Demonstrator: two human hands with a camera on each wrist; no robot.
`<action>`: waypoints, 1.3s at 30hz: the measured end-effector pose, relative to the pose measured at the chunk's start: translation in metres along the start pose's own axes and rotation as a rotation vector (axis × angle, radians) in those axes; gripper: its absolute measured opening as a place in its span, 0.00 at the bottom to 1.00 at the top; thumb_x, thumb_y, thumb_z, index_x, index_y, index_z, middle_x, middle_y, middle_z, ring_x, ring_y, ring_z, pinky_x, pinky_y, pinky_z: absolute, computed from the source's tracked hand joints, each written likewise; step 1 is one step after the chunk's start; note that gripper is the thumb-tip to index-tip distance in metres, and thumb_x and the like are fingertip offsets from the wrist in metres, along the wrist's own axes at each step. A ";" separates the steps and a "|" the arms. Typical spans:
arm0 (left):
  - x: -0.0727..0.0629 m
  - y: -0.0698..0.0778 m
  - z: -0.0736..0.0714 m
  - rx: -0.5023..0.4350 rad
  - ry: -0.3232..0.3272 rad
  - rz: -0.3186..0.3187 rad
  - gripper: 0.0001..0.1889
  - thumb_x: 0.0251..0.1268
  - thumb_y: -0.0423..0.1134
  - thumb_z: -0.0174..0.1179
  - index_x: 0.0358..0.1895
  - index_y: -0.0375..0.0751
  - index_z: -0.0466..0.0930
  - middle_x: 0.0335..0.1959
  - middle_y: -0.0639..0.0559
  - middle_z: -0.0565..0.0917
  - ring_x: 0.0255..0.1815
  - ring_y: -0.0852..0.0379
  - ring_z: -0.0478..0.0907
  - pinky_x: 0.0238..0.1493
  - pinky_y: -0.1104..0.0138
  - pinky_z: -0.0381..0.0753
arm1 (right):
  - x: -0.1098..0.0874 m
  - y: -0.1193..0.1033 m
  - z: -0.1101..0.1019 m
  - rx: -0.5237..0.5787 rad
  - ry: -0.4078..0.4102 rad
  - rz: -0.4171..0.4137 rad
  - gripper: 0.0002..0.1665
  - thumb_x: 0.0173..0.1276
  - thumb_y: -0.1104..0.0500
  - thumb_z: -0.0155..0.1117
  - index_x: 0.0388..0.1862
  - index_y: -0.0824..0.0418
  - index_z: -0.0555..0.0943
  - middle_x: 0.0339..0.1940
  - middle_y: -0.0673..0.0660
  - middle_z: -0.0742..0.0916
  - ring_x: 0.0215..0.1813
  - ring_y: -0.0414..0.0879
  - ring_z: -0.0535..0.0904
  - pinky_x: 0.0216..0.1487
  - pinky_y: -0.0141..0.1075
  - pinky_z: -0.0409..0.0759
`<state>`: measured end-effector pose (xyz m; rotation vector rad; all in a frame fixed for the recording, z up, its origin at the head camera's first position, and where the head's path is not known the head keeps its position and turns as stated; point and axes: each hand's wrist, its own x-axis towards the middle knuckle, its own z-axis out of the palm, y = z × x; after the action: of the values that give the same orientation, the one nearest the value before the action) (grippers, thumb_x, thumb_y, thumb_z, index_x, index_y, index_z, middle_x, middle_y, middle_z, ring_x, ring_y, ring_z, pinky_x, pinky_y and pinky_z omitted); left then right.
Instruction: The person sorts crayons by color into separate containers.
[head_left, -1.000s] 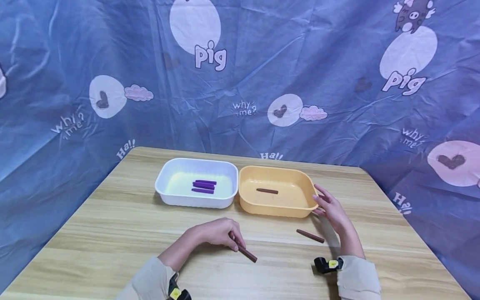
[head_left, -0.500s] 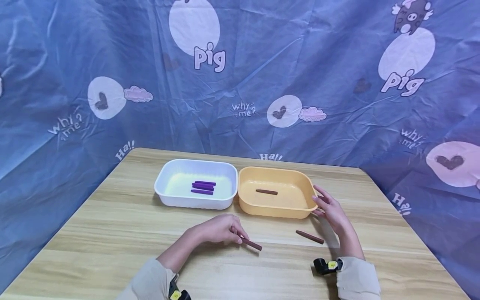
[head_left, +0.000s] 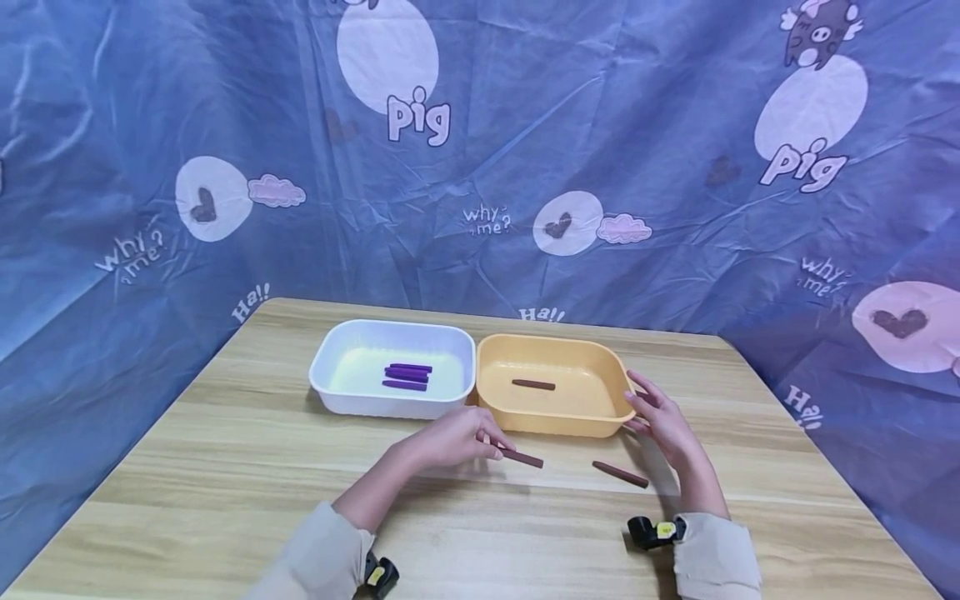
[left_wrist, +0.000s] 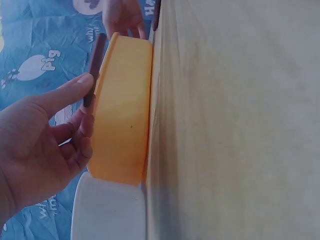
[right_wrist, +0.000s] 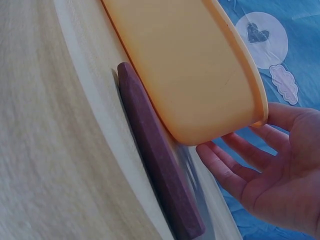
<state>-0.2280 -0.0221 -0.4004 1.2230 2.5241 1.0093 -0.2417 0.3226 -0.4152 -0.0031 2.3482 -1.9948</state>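
My left hand (head_left: pixel 453 437) pinches a brown crayon (head_left: pixel 523 457) between thumb and fingers, just in front of the orange tray (head_left: pixel 551 423). In the left wrist view this crayon (left_wrist: pixel 97 55) overlaps the tray's rim. My right hand (head_left: pixel 667 421) rests at the tray's right end, its spread fingers (right_wrist: pixel 220 170) touching the outer wall in the right wrist view. One brown crayon (head_left: pixel 533 384) lies inside the orange tray. Another brown crayon (head_left: pixel 619 474), six-sided with a tapered end, lies on the table before the tray, left of my right forearm.
A white tray (head_left: pixel 352 400) stands against the orange tray's left side, with several purple crayons (head_left: pixel 407 376) in it. Both are on a wood-grain table (head_left: pixel 225 483). A blue printed cloth (head_left: pixel 480 167) hangs behind the table's far edge.
My left hand has carried the pinched brown crayon forward and to the right, up to the front of the orange tray. My right hand stays at the tray's end.
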 end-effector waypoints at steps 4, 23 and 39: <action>0.008 0.003 -0.001 0.041 0.027 0.002 0.09 0.56 0.38 0.64 0.40 0.48 0.86 0.29 0.65 0.79 0.28 0.68 0.70 0.28 0.75 0.72 | -0.001 0.000 0.000 0.011 -0.002 0.001 0.37 0.73 0.54 0.48 0.73 0.63 0.47 0.65 0.73 0.60 0.48 0.42 0.76 0.47 0.32 0.78; 0.038 0.014 -0.003 0.042 0.146 -0.051 0.08 0.56 0.37 0.64 0.39 0.49 0.87 0.29 0.64 0.78 0.30 0.66 0.70 0.30 0.73 0.70 | -0.001 -0.002 0.000 0.007 0.004 0.003 0.36 0.73 0.55 0.47 0.73 0.64 0.46 0.65 0.74 0.60 0.47 0.40 0.76 0.47 0.32 0.78; 0.070 0.015 -0.010 0.104 0.250 -0.136 0.09 0.56 0.38 0.65 0.41 0.49 0.86 0.36 0.58 0.84 0.35 0.60 0.73 0.34 0.71 0.71 | -0.002 -0.003 0.001 0.003 0.002 0.010 0.36 0.73 0.54 0.48 0.73 0.62 0.47 0.64 0.73 0.61 0.50 0.44 0.75 0.48 0.32 0.77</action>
<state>-0.2687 0.0319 -0.3738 0.9870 2.8382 1.0701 -0.2403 0.3212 -0.4119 0.0108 2.3416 -1.9953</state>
